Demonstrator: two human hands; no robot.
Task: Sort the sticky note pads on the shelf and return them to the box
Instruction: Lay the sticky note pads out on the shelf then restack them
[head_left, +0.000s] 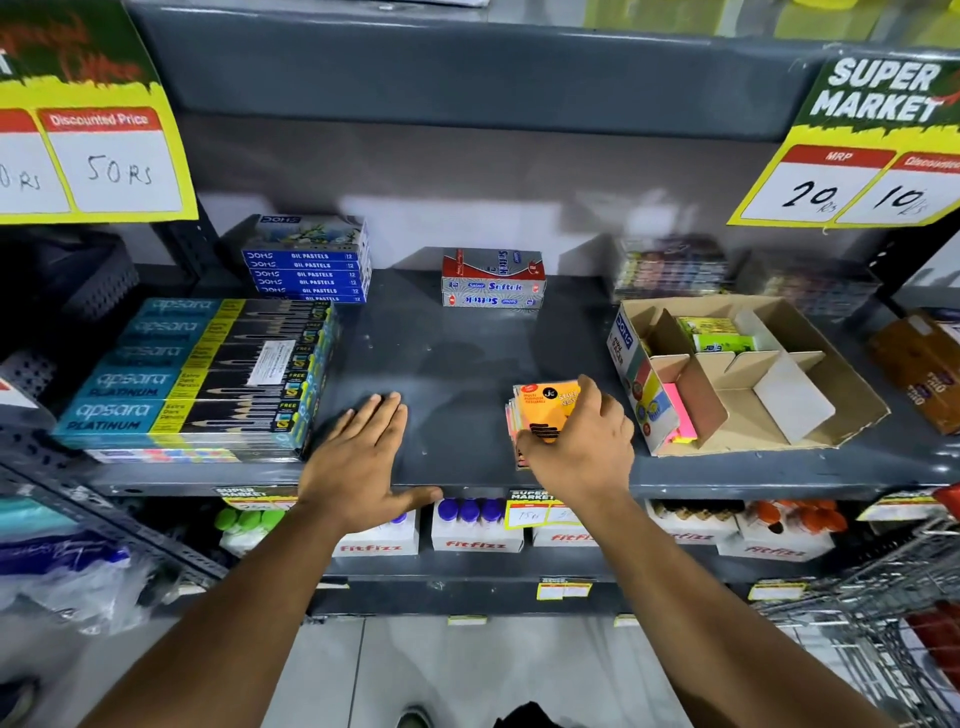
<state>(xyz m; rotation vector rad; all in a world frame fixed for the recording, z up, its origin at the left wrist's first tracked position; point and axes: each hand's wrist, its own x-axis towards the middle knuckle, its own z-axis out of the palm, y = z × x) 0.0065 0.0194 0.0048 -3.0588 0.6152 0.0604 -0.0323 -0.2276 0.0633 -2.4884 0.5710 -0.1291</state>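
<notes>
A stack of sticky note pads (543, 413), orange on top with pink ones beneath, stands on the grey shelf (457, 364) near its front edge. My right hand (584, 441) grips this stack from the right and front. My left hand (363, 457) lies flat and open on the shelf, to the left of the pads. The cardboard box (779, 332) with dividers sits at the right. Pink and yellow pads (680, 415) fill its front left compartment, and green packs (714, 332) lie further back.
Apsara pencil boxes (202, 374) are stacked at the left, oil pastel boxes (309, 270) behind them, and Softek boxes (493, 283) at the back centre. A brown carton (919, 364) stands right of the box. Bottles fill the shelf below. A wire trolley (893, 613) is at lower right.
</notes>
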